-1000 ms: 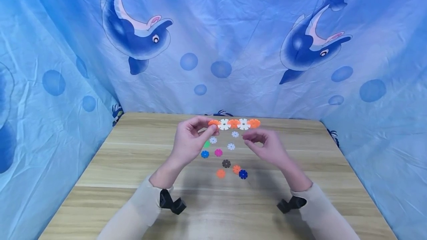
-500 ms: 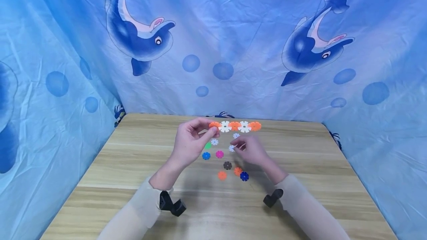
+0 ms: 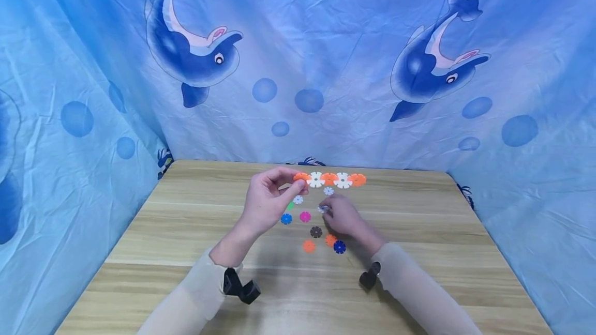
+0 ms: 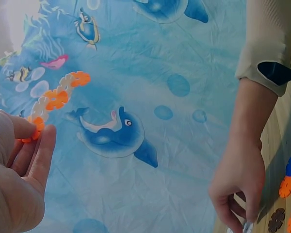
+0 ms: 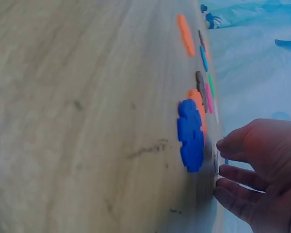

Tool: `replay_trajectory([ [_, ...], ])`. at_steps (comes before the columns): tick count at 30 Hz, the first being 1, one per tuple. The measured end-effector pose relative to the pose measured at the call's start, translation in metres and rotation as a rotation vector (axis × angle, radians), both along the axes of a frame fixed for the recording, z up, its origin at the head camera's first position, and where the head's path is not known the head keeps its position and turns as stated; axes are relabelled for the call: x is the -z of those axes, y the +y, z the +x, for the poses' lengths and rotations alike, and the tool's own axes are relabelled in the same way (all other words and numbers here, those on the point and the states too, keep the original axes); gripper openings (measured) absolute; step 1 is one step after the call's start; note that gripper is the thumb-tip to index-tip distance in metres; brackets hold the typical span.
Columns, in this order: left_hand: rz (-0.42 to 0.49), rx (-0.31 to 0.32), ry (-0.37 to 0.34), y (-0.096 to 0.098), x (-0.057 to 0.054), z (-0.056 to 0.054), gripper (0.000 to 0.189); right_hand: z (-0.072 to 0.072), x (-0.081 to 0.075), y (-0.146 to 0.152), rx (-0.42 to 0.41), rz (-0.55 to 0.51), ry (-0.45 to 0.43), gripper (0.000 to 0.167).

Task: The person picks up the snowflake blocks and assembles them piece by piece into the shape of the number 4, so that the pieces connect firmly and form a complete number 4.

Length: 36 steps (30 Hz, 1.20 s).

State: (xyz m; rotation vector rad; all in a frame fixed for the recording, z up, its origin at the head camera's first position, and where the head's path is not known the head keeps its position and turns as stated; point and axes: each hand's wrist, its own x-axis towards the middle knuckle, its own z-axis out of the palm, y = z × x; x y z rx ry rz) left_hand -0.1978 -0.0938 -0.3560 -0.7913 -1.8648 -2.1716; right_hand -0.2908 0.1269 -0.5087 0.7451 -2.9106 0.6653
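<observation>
My left hand (image 3: 270,198) pinches one end of a row of linked plastic snowflake discs (image 3: 329,179), held up above the table with orange and white pieces alternating. In the left wrist view this chain (image 4: 56,99) slants up and away from the thumb and fingers. Down at the tabletop, my right hand (image 3: 343,214) has its thumb and fingertips around a white snowflake disc (image 3: 322,209), partly covered by them. The left wrist view catches that white disc (image 4: 248,226) between the fingertips at the bottom edge. Another white disc (image 3: 328,191) lies just beyond the right hand.
Loose discs lie about the wooden table (image 3: 186,231): a pink one (image 3: 304,216), a light blue one (image 3: 286,218), a brown one (image 3: 316,232), orange ones (image 3: 309,246) and a dark blue one (image 3: 339,247) overlapping an orange. A dolphin-print curtain (image 3: 298,56) closes off the back and sides.
My right hand has moved left and down from beside the chain to the white disc on the table, and its fingers have closed around it. The left hand keeps the chain in nearly the same place.
</observation>
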Motion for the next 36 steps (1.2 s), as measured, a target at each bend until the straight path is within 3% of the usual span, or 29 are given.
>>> replay_trajectory([
  [6, -0.006, 0.003, -0.005, 0.002, 0.000, 0.001, 0.016, -0.003, 0.004, -0.003, 0.001, 0.097, 0.043, 0.025],
  [17, -0.008, 0.004, -0.006, 0.002, 0.000, 0.001, 0.017, -0.006, 0.008, -0.003, 0.075, 0.070, -0.019, 0.023],
  [22, -0.015, -0.014, -0.007, 0.001, 0.000, 0.000, 0.017, -0.004, 0.003, 0.000, 0.064, -0.032, -0.066, 0.023],
  [30, -0.007, -0.012, -0.016, 0.001, -0.001, 0.001, 0.017, 0.001, -0.001, 0.015, 0.062, -0.213, -0.138, 0.009],
  [36, 0.001, -0.009, -0.015, 0.001, -0.002, 0.000, 0.017, 0.004, -0.025, 0.032, 0.094, -0.360, -0.125, 0.019],
])
